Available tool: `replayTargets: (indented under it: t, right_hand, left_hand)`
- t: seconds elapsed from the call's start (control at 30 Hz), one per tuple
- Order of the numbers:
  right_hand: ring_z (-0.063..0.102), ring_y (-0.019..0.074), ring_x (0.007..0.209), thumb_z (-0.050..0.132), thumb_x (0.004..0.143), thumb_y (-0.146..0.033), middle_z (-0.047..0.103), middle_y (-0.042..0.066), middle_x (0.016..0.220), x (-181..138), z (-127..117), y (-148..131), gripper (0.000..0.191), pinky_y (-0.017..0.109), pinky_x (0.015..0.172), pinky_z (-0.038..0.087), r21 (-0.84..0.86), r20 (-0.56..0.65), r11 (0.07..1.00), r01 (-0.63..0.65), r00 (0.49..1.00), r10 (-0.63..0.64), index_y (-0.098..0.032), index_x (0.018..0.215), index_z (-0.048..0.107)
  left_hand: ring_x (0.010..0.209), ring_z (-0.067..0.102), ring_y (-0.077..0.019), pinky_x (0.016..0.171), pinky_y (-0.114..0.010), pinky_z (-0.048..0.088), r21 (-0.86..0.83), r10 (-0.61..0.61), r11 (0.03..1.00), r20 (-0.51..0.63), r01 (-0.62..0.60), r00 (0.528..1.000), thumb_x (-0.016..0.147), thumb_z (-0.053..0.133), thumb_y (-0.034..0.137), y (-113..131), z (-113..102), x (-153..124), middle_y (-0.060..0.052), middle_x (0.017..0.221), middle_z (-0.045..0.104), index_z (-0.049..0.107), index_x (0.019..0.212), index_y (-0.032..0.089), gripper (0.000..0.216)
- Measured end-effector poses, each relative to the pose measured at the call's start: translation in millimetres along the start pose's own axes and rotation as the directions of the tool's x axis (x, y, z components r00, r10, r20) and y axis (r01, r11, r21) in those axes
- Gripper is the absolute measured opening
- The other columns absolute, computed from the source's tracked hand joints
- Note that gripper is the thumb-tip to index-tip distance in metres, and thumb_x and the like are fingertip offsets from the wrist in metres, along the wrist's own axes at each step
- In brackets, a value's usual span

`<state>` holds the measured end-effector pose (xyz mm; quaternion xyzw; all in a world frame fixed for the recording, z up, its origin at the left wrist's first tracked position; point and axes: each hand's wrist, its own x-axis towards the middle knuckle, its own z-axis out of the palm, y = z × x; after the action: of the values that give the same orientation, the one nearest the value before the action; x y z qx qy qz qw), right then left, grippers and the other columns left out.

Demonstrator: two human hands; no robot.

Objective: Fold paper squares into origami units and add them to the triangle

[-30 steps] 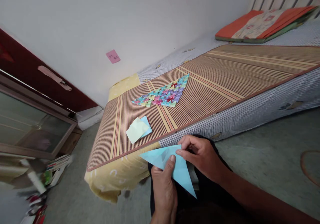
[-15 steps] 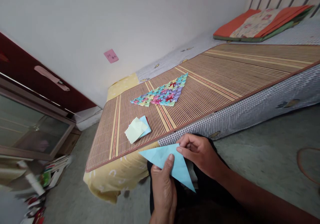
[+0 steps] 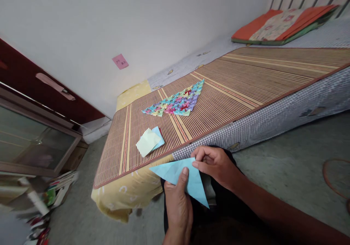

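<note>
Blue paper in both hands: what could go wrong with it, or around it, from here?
The blue paper is held over the lap, not on the striped mat, so a fold could come out crooked.
The left hand grips it mid-sheet and might leave a stray crease.
The pale green sheet lies near the mat's front edge; a bump could knock it off.

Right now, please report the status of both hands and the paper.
Left hand holding blue paper, thumb on top. Right hand pinching its upper corner. Nothing seen in the way.
</note>
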<state>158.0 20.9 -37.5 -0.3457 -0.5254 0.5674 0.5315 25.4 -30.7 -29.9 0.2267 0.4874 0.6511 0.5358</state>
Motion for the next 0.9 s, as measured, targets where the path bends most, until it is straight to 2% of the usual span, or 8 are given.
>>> replayTargets:
  t: [0.3, 0.53, 0.73, 0.9]
  right_hand:
    - [0.062, 0.0192, 0.087, 0.076, 0.077, -0.029, 0.065, 0.004, 0.092, 0.7, -1.7, -0.9, 0.018, 0.03, 0.077, 0.05, 0.052, 0.027, 0.998, -0.042, 0.999, 0.041, -0.019, 0.068, 0.063]
    - [0.056, 0.0155, 0.073, 0.072, 0.077, -0.028, 0.06, 0.0, 0.079, 2.2, 2.8, -3.0, 0.015, 0.027, 0.066, 0.046, 0.076, -0.003, 0.997, -0.034, 0.999, 0.034, -0.02, 0.071, 0.062]
    - [0.058, 0.0158, 0.076, 0.072, 0.076, -0.026, 0.062, 0.001, 0.082, 1.5, 5.3, -2.8, 0.015, 0.027, 0.068, 0.047, 0.084, -0.029, 0.996, -0.031, 0.999, 0.033, -0.019, 0.069, 0.061]
    - [0.061, 0.0169, 0.081, 0.072, 0.077, -0.024, 0.062, 0.001, 0.084, 0.4, 5.0, -1.1, 0.014, 0.028, 0.073, 0.048, 0.074, -0.035, 0.997, -0.006, 0.999, 0.008, -0.019, 0.069, 0.061]
  left_hand:
    - [0.098, 0.075, -0.0256, 0.096, -0.039, 0.054, -0.03, 0.021, 0.999, -0.007, -0.021, 1.0, 0.074, 0.086, 0.031, 0.7, 3.6, 0.4, -0.007, 0.105, 0.08, 0.07, 0.124, 0.018, 0.054]
    - [0.103, 0.074, -0.0259, 0.099, -0.04, 0.053, -0.039, 0.028, 0.999, -0.021, -0.029, 0.999, 0.075, 0.086, 0.03, 2.1, 5.3, 0.2, -0.007, 0.108, 0.079, 0.069, 0.125, 0.019, 0.054]
    - [0.107, 0.073, -0.0264, 0.102, -0.041, 0.052, -0.053, 0.033, 0.998, -0.008, -0.034, 0.999, 0.077, 0.084, 0.029, 2.1, 5.3, -1.5, -0.007, 0.108, 0.079, 0.066, 0.131, 0.019, 0.057]
    - [0.102, 0.074, -0.0255, 0.1, -0.04, 0.053, -0.055, 0.029, 0.998, 0.002, -0.029, 1.0, 0.076, 0.085, 0.029, 0.2, 4.2, -0.4, -0.008, 0.106, 0.08, 0.069, 0.125, 0.017, 0.053]
